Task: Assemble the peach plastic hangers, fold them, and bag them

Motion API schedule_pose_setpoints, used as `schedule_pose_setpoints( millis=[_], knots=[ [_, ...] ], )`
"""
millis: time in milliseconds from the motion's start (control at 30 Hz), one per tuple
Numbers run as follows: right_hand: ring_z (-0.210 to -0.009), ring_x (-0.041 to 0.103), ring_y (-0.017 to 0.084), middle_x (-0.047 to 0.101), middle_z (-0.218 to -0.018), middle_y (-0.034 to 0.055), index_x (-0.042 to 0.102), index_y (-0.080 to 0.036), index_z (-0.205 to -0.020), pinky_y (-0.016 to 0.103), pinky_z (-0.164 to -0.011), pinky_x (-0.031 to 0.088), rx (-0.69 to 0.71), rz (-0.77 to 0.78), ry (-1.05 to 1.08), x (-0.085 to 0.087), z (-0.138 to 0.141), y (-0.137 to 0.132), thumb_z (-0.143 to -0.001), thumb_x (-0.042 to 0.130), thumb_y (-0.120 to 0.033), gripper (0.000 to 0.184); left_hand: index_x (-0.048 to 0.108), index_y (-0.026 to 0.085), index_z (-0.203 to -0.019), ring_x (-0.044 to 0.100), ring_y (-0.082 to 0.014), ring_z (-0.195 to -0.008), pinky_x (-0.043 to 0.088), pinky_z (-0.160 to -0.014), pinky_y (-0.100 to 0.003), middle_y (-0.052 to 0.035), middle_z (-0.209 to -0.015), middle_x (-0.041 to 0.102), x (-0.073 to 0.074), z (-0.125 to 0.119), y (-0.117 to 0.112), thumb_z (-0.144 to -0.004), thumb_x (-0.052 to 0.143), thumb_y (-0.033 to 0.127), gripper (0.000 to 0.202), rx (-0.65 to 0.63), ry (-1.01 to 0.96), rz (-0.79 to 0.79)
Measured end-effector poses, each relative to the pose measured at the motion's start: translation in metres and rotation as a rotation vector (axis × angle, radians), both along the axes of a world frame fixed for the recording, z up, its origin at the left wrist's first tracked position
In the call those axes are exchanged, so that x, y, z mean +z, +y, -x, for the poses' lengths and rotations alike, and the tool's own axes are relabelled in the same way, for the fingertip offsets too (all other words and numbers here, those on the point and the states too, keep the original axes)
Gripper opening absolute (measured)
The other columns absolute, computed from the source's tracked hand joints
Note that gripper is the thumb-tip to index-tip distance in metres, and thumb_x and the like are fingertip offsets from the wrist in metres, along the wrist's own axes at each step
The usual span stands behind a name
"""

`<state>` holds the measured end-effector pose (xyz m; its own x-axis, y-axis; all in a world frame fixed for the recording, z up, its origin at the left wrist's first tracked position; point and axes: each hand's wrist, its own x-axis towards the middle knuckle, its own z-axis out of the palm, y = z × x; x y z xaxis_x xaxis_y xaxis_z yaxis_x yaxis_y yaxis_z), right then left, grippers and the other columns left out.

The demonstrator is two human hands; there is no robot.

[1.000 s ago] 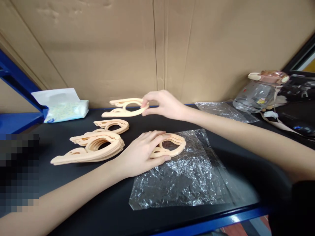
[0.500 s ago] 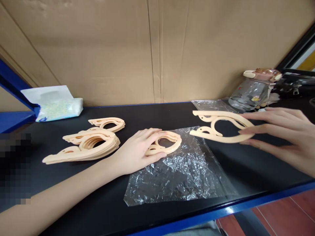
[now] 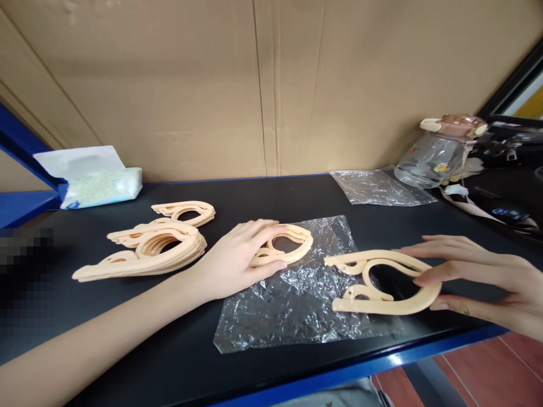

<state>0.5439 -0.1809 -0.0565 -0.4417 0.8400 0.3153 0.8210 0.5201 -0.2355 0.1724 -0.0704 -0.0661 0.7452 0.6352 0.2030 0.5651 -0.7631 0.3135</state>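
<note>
My left hand (image 3: 244, 261) is closed around a cream plastic folding hanger (image 3: 302, 257) that lies on a clear plastic bag (image 3: 297, 316); the hand covers the hanger's left part. On the right, my right hand (image 3: 479, 280) grips another folded hanger (image 3: 413, 305) by its rounded end. Its two arms point left, over the bag's right edge. A stack of the same hangers (image 3: 169, 260) lies left of my left hand, with a smaller pile (image 3: 206, 212) just behind it.
A tissue pack (image 3: 102, 186) stands at the back left. A second clear bag (image 3: 382, 189) lies at the back right beside a transparent water bottle (image 3: 432, 158) with a strap. Cardboard (image 3: 190, 96) lines the back, and a blue edge (image 3: 382, 362) borders the black tabletop in front.
My right hand has come down and nearer to me with its hanger, whose arms now stand wider apart. The left hand has stayed in place.
</note>
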Motion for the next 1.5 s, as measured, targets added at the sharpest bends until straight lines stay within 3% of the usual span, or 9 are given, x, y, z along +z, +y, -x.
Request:
schedule_pose_setpoints(
  millis=[133,267,367,633,767,1000,1200,1367,1500],
  knots=[
    [-0.112,0.062,0.030,0.068,-0.120,0.0017,0.064,-0.046,-0.097,0.048,-0.095,0.053,0.118,0.051,-0.055,0.005,0.024,0.011,-0.079,0.068,-0.032,0.023,0.041,0.028,-0.138,0.049,-0.0262,-0.121,0.040,-0.101,-0.042,-0.0064,-0.138,0.049,0.000,0.000,-0.001,-0.093,0.050,0.047,0.050,0.003,0.011,0.013],
    [-0.116,0.060,0.028,0.064,-0.126,0.0017,0.063,-0.040,-0.103,0.055,-0.104,0.043,0.200,0.078,-0.125,0.003,0.046,0.022,-0.087,0.060,-0.036,0.016,0.043,0.029,-0.137,0.049,-0.0253,-0.120,0.040,-0.102,-0.041,-0.0045,-0.139,0.048,-0.001,-0.001,-0.002,-0.093,0.049,0.049,0.048,0.041,-0.003,0.027],
    [-0.115,0.060,0.025,0.064,-0.125,0.0006,0.063,-0.036,-0.098,0.052,-0.106,0.040,0.236,0.095,-0.120,-0.001,0.063,0.029,-0.091,0.055,-0.034,0.011,0.044,0.030,-0.137,0.049,-0.0258,-0.120,0.040,-0.102,-0.042,-0.0046,-0.138,0.049,-0.002,0.000,-0.001,-0.093,0.047,0.051,0.048,0.084,-0.028,0.024],
    [-0.095,0.064,0.022,0.070,-0.101,0.0034,0.057,-0.025,-0.089,0.041,-0.086,0.047,0.205,0.042,0.011,-0.006,0.093,0.042,-0.084,0.065,-0.041,0.019,0.047,0.030,-0.134,0.048,-0.0254,-0.120,0.038,-0.101,-0.042,-0.0041,-0.136,0.050,-0.003,0.002,0.004,-0.091,0.050,0.055,0.050,0.120,-0.058,0.068],
    [-0.091,0.065,0.021,0.071,-0.098,0.0024,0.055,-0.025,-0.085,0.038,-0.081,0.048,0.156,0.114,0.117,-0.005,0.096,0.041,-0.085,0.065,-0.039,0.017,0.047,0.029,-0.134,0.049,-0.0260,-0.118,0.039,-0.100,-0.042,-0.0040,-0.135,0.051,-0.002,0.002,0.004,-0.089,0.052,0.057,0.052,0.126,-0.074,0.080],
    [-0.113,0.059,0.019,0.068,-0.116,0.0022,0.059,-0.027,-0.090,0.034,-0.092,0.050,0.157,0.404,0.280,-0.002,0.094,0.036,-0.092,0.053,-0.035,0.010,0.047,0.029,-0.134,0.048,-0.0260,-0.118,0.038,-0.100,-0.042,-0.0046,-0.135,0.051,-0.002,0.001,0.003,-0.089,0.052,0.056,0.052,0.118,-0.067,0.087],
    [-0.123,0.052,0.018,0.064,-0.120,0.0038,0.060,-0.027,-0.104,0.034,-0.100,0.045,0.254,0.442,0.252,-0.004,0.094,0.039,-0.096,0.048,-0.030,0.015,0.047,0.029,-0.134,0.049,-0.0258,-0.117,0.037,-0.100,-0.042,-0.0040,-0.134,0.051,-0.003,0.001,0.004,-0.089,0.053,0.055,0.052,0.121,-0.067,0.081],
    [-0.129,0.044,0.020,0.052,-0.137,0.0053,0.057,-0.031,-0.129,0.040,-0.109,0.035,0.424,0.480,0.150,-0.003,0.087,0.054,-0.095,0.052,-0.034,0.034,0.046,0.030,-0.135,0.048,-0.0253,-0.119,0.037,-0.101,-0.041,-0.0031,-0.135,0.051,-0.003,0.002,0.004,-0.089,0.053,0.055,0.053,0.125,-0.076,0.091],
    [-0.134,0.037,0.019,0.043,-0.145,0.0058,0.058,-0.030,-0.129,0.040,-0.111,0.033,0.537,0.478,0.045,0.004,0.090,0.071,-0.094,0.054,-0.034,0.035,0.046,0.031,-0.134,0.047,-0.0241,-0.119,0.037,-0.102,-0.041,-0.0022,-0.135,0.050,-0.003,0.002,0.003,-0.090,0.052,0.055,0.051,0.121,-0.070,0.092]
  ],
)
